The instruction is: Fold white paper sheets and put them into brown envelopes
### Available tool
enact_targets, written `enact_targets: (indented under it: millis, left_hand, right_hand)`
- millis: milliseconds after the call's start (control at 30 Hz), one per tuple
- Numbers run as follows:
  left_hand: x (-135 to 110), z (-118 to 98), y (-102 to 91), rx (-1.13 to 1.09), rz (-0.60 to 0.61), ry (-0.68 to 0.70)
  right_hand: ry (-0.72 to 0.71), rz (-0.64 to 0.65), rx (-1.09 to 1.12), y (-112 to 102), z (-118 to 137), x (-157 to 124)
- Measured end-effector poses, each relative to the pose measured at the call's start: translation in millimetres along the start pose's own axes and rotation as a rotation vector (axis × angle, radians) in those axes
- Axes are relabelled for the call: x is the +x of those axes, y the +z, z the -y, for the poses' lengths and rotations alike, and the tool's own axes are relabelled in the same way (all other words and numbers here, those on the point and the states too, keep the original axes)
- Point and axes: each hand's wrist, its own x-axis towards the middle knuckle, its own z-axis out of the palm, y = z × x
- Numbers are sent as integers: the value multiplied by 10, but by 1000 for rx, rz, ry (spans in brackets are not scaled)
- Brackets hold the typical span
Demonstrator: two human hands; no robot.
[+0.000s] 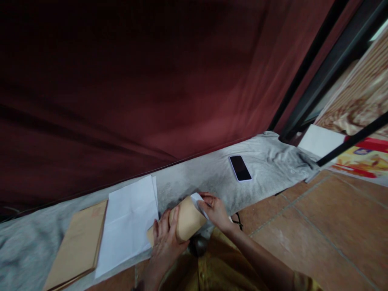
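A brown paper envelope (189, 222) lies bent upward in front of me, with white paper (197, 198) showing at its right end. My left hand (168, 238) is closed on the envelope's left part, fingers on top and thumb along the near edge. At the right end, my right hand (214, 208) pinches the white paper where it meets the envelope. Just left of my left hand are white paper sheets (129, 222), and beyond them a stack of brown envelopes (80, 240).
A phone (240, 168) rests on the grey cloth (209, 178) to the right. A dark red curtain (169, 89) hangs behind the cloth-covered ledge. Black metal bars (321, 72) and a colourful printed box (363, 159) stand at the right, above tiled floor (327, 226).
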Motion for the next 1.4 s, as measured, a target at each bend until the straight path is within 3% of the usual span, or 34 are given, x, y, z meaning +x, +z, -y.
enact_targets:
  millis: [167, 500, 733, 1100, 1267, 1400]
  left_hand:
    - [27, -41, 0, 1, -30, 31]
    - [64, -40, -20, 4, -90, 75]
    - [82, -42, -51, 9, -102, 100]
    - [144, -12, -55, 25, -113, 144]
    - [160, 18, -48, 19, -108, 164]
    - [199, 42, -74, -2, -107, 166]
  right_hand:
    - [33, 138, 4, 121, -139, -62]
    - [-44, 231, -176, 40, -185, -40]
    - [71, 141, -137, 62, -178, -75]
    - [226, -134, 182, 153, -188, -170]
    - [228, -49, 176, 133, -251, -141]
    - [358, -74, 314, 114, -259, -84]
